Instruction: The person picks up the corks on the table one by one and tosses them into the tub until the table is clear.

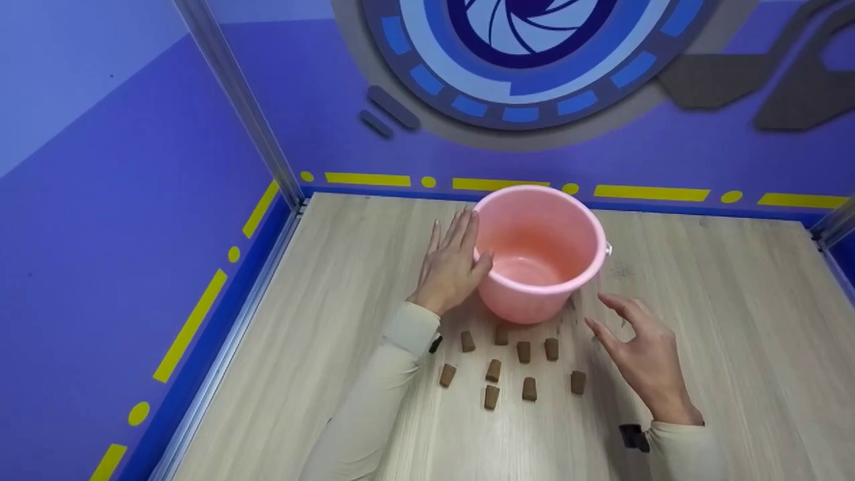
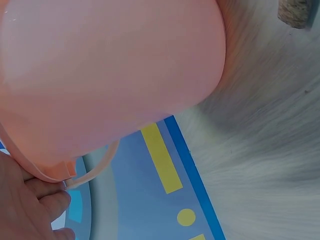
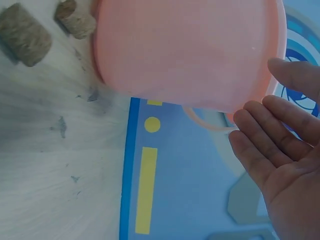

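Note:
A pink bucket [image 1: 528, 314] stands upright on the table near the back wall, its inside showing only its own pink bottom. My left hand [image 1: 451, 270] rests at the bucket's left rim, fingers straight along the outside and thumb over the front of the rim. In the left wrist view its fingers [image 2: 52, 200] lie beside the rim and the pale handle [image 2: 97, 167]. To the right of the bucket, my right hand [image 1: 644, 351] is held apart from it, thumb and fingers spread with nothing between them. Several brown tapered corks [image 1: 493, 371] lie scattered in front of the bucket.
The light wood-grain table [image 1: 347, 280] meets a blue-purple printed back wall [image 1: 294, 100] right behind the bucket. Another printed panel [image 1: 133, 200] borders the left side, with a metal corner post [image 1: 247, 107] between them.

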Demonstrator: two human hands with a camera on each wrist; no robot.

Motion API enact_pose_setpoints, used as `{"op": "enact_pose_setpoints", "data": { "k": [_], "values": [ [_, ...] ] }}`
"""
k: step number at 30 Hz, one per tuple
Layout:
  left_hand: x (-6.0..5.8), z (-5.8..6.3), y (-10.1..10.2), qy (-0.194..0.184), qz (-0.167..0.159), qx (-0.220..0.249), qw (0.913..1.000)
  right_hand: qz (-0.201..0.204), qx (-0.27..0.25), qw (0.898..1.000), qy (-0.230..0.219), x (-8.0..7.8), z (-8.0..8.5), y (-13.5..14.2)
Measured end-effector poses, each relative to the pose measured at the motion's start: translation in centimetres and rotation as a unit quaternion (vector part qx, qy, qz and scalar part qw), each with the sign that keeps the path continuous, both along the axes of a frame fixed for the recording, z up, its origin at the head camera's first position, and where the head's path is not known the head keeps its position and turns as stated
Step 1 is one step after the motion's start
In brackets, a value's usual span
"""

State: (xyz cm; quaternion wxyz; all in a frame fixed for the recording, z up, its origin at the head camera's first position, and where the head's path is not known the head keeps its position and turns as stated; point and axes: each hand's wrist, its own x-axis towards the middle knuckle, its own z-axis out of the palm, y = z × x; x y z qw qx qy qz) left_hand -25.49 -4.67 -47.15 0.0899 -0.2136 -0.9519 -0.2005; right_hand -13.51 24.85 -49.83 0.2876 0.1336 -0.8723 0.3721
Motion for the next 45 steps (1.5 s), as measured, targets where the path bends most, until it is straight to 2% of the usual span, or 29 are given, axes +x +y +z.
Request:
{"op": "enact_pose_setpoints", "data": {
  "k": [8, 17, 25, 29, 34, 42, 45],
  "values": [
    [0.0, -0.1, -0.1, 0.008, -0.004, 0.011, 0.9999, -0.002, 0.005, 0.999, -0.033, 1.0, -1.6, -0.3],
    [0.0, -0.2, 0.0, 0.000, -0.006, 0.013, 0.9999, 0.009, 0.032, 0.997, -0.074, 2.0, -3.7, -0.6],
    [0.1, -0.2, -0.1, -0.001, -0.004, 0.017, 0.9998, 0.027, 0.065, 0.992, -0.109, 2.6, -5.0, -0.9],
    [0.0, -0.2, -0.1, 0.002, -0.001, 0.014, 0.9999, 0.025, 0.066, 0.988, -0.140, 2.7, -5.5, -1.0],
    [0.0, -0.2, 0.0, 0.003, 0.000, 0.012, 0.9999, 0.020, 0.072, 0.985, -0.155, 2.9, -6.1, -1.2],
    [0.1, -0.2, 0.0, -0.008, 0.001, 0.018, 0.9998, 0.015, 0.059, 0.969, -0.240, 3.4, -6.7, -1.0],
    [0.1, -0.3, 0.0, -0.010, 0.001, 0.019, 0.9998, 0.016, 0.067, 0.964, -0.257, 3.7, -7.0, -0.9]
  ]
}}
